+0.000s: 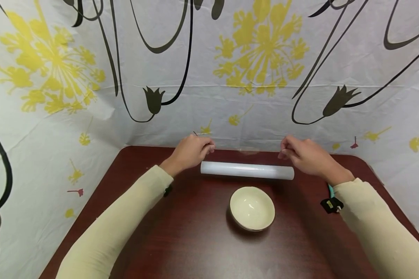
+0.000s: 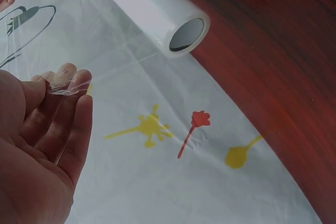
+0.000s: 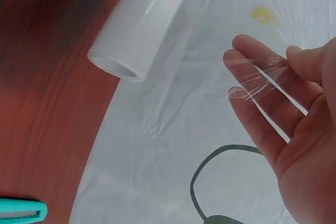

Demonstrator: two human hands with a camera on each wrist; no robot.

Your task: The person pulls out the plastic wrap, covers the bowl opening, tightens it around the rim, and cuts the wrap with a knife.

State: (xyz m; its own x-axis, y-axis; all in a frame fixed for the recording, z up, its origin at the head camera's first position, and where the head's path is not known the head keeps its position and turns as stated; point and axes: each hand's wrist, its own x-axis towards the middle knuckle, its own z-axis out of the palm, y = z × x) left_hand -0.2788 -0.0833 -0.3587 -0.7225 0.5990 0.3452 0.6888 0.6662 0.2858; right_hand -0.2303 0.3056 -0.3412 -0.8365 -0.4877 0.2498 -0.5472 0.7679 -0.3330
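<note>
A roll of cling film (image 1: 247, 171) lies crosswise on the table, its hollow core showing in both wrist views. From it a clear sheet of film (image 2: 65, 88) stretches up to both hands. My left hand (image 1: 193, 152) pinches one corner between thumb and fingers, beyond the roll's left end. At the other corner, my right hand (image 1: 307, 157) pinches the film too, with bunched plastic (image 3: 262, 82) lying across its fingers. Nearer to me than the roll stands a cream bowl (image 1: 252, 208), upright; nothing shows inside it.
The dark red table (image 1: 195, 240) ends at a wall cloth (image 1: 209, 77) with flower prints along its back and sides. A teal object (image 3: 21, 211) lies at the lower left of the right wrist view, partly cut off. In the head view, a small black device (image 1: 331, 205) hangs under the right wrist.
</note>
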